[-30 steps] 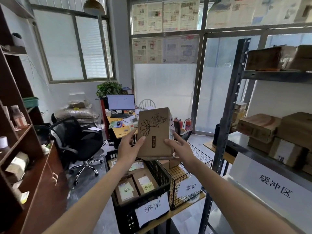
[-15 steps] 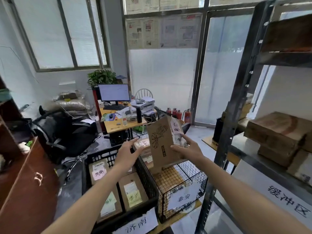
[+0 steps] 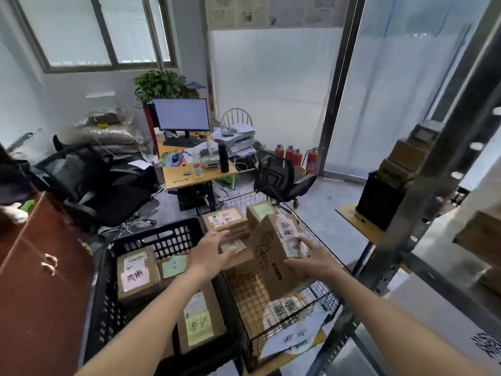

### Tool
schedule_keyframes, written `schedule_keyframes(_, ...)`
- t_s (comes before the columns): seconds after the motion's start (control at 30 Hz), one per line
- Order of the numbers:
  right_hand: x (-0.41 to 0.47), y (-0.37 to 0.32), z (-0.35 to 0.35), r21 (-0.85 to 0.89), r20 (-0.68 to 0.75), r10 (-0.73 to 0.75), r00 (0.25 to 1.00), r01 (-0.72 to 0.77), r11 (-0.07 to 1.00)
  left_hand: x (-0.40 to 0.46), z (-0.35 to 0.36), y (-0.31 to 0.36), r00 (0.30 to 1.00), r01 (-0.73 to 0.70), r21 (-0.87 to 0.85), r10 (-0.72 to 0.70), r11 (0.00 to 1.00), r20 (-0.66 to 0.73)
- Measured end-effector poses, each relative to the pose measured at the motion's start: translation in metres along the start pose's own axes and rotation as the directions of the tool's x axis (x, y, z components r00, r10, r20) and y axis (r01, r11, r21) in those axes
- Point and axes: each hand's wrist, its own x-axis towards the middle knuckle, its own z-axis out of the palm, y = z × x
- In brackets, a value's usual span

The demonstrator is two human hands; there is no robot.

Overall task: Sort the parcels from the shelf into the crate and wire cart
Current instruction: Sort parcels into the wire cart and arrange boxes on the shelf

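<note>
A brown cardboard parcel (image 3: 273,256) with a flower drawing and a pink label is tilted inside the wire cart (image 3: 306,310). My right hand (image 3: 311,263) grips its right side from below. My left hand (image 3: 212,253) hovers just left of it with straight fingers, apart from the parcel. Two other parcels (image 3: 226,219) lie at the cart's far end. The black plastic crate (image 3: 151,240) to the left holds several labelled parcels (image 3: 137,272). The metal shelf (image 3: 423,213) stands at the right with more boxes (image 3: 479,240).
A brown cabinet (image 3: 40,267) stands at the left. Behind the crate are a black office chair (image 3: 89,183), a desk (image 3: 189,172) with a monitor, a second chair (image 3: 282,177) and red fire extinguishers (image 3: 295,157). Bare floor lies beyond the cart.
The parcel has come down from chest height into the wire cart and tilted. My left hand has let go of it and drawn slightly away; my view has dropped lower.
</note>
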Motion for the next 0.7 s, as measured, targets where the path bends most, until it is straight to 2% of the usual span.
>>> schedule_keyframes(0.33,0.079,0.048,0.074,-0.131,0.122,0.117,0.986,-0.101,0.986,0.077,0.064,-0.079,0.996,-0.017,0.239,-0.005,0.971,0.09)
schedule_keyframes(0.47,0.098,0.069,0.108,-0.138,0.164,0.168,0.972,-0.147,0.98,0.092,0.081,-0.094,0.996,-0.038,0.258,0.015,0.965,0.091)
schedule_keyframes(0.7,0.119,0.091,0.157,-0.281,0.261,0.223,0.939,-0.147,0.948,0.106,0.102,-0.109,0.997,-0.057,0.27,0.043,0.961,0.057)
